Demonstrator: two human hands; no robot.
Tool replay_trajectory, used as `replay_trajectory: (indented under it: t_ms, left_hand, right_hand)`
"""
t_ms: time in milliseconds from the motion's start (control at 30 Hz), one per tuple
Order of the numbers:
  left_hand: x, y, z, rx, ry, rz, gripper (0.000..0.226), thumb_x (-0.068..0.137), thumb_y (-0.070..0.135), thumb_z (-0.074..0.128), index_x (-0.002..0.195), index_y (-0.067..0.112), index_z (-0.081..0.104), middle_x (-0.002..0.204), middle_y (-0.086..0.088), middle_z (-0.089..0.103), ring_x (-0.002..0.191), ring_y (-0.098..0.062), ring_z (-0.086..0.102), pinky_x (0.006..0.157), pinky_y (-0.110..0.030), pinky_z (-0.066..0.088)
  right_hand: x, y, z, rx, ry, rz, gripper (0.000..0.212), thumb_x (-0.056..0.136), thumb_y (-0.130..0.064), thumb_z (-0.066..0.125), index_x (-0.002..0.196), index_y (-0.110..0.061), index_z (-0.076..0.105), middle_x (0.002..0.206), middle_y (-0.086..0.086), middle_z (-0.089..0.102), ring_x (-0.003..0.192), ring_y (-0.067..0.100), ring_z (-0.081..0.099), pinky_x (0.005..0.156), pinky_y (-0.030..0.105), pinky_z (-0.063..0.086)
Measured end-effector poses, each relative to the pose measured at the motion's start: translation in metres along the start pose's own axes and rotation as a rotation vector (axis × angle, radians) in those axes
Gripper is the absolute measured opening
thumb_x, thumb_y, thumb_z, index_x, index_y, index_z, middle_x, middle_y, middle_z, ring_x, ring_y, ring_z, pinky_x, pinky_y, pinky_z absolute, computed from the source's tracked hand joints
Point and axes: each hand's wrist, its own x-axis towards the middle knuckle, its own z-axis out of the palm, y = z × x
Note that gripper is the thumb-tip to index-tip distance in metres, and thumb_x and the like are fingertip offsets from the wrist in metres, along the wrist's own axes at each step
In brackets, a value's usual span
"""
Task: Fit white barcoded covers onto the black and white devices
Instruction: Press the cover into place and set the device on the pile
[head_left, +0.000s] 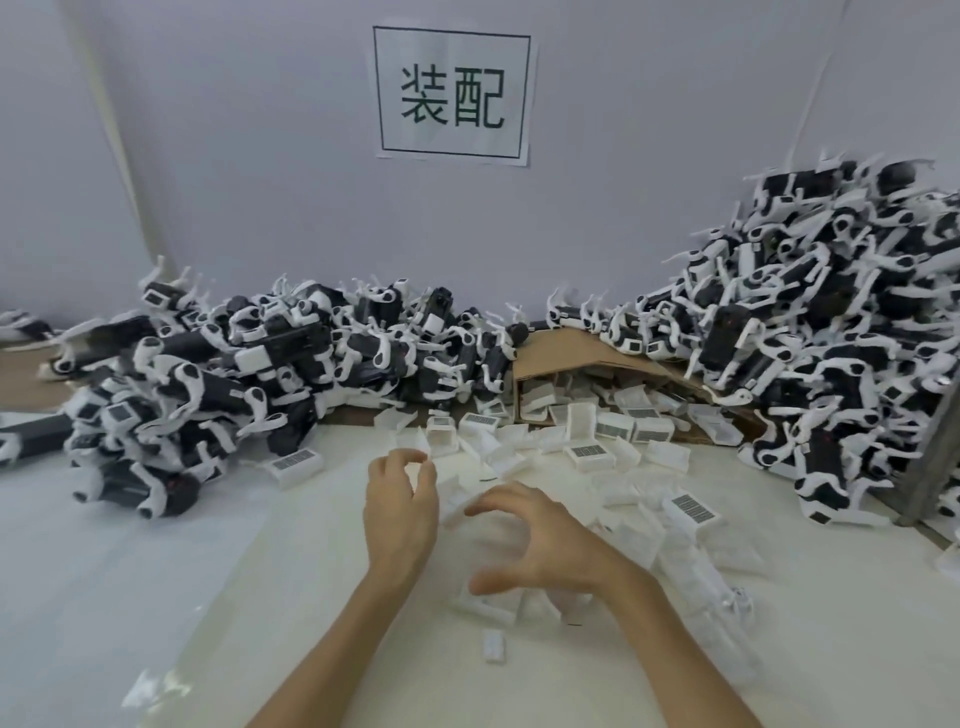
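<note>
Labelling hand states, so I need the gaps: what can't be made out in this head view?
Head view:
Left hand: whether it pinches one of the white plastic covers; white on white, blurred.
Those under the right hand: smeared by motion blur.
Brown cardboard box: inside hidden by its flap.
Right heap of black and white devices: cut by frame edge.

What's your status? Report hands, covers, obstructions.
Left hand curled at a white cover, grip unclear. Right hand open, above loose covers. No device in hand; device piles left and right. Nothing blocks the hands.
</note>
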Motion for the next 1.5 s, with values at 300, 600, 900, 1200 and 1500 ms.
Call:
replay_trajectory:
  t_ms: [300, 600, 900, 1200, 1500]
  left_hand:
    - [0.016, -0.003, -0.012, 0.142, 0.131, 0.015, 0.037, 0.093, 0.012, 0.058, 0.129, 0.018, 0.055, 0.141, -0.003, 0.047, 0.126, -0.024, 0.049, 0.106, -0.042, 0.035]
    - [0.108, 0.007, -0.14, 1.002, 0.364, 0.335, 0.069, 0.084, 0.021, 0.072, 0.146, 0.021, 0.044, 0.16, -0.016, 0.026, 0.152, -0.035, 0.015, 0.119, -0.065, 0.012]
    - [0.175, -0.022, -0.265, 0.289, -0.128, -0.212, 0.093, 0.083, 0.045, 0.074, 0.159, 0.03, 0.023, 0.156, -0.014, 0.04, 0.138, -0.038, 0.041, 0.109, -0.061, 0.039]
    - [0.111, -0.018, -0.183, 0.275, -0.23, 0.139, 0.067, 0.087, 0.04, 0.075, 0.147, 0.035, 0.046, 0.152, -0.005, 0.042, 0.142, -0.03, 0.033, 0.118, -0.056, 0.026]
    - [0.066, 0.025, -0.128, 0.244, -0.629, 0.289, 0.013, 0.093, 0.032, 0.072, 0.105, 0.035, 0.073, 0.102, 0.008, 0.076, 0.097, -0.009, 0.071, 0.09, -0.03, 0.056]
  right_hand:
    - [0.012, 0.006, 0.012, -0.131, 0.25, 0.019, 0.022, 0.08, -0.038, 0.076, 0.101, -0.039, 0.07, 0.105, -0.02, 0.062, 0.099, 0.003, 0.056, 0.093, 0.029, 0.045]
    - [0.013, 0.009, 0.012, 0.039, 0.527, -0.06, 0.017, 0.096, -0.016, 0.063, 0.101, -0.031, 0.063, 0.073, -0.011, 0.065, 0.068, 0.001, 0.06, 0.057, 0.013, 0.044]
    - [0.012, 0.008, 0.011, 0.064, 0.531, -0.039, 0.025, 0.095, -0.013, 0.063, 0.092, -0.039, 0.064, 0.077, -0.013, 0.067, 0.071, 0.005, 0.061, 0.059, 0.02, 0.048]
    - [0.013, -0.001, 0.014, 0.029, 0.464, -0.004, 0.024, 0.096, -0.017, 0.063, 0.091, -0.041, 0.065, 0.083, -0.012, 0.069, 0.074, 0.005, 0.061, 0.064, 0.021, 0.048]
    - [0.011, 0.0, 0.015, 0.049, 0.442, -0.026, 0.029, 0.095, -0.023, 0.063, 0.083, -0.049, 0.062, 0.072, -0.011, 0.067, 0.067, 0.009, 0.058, 0.057, 0.021, 0.044]
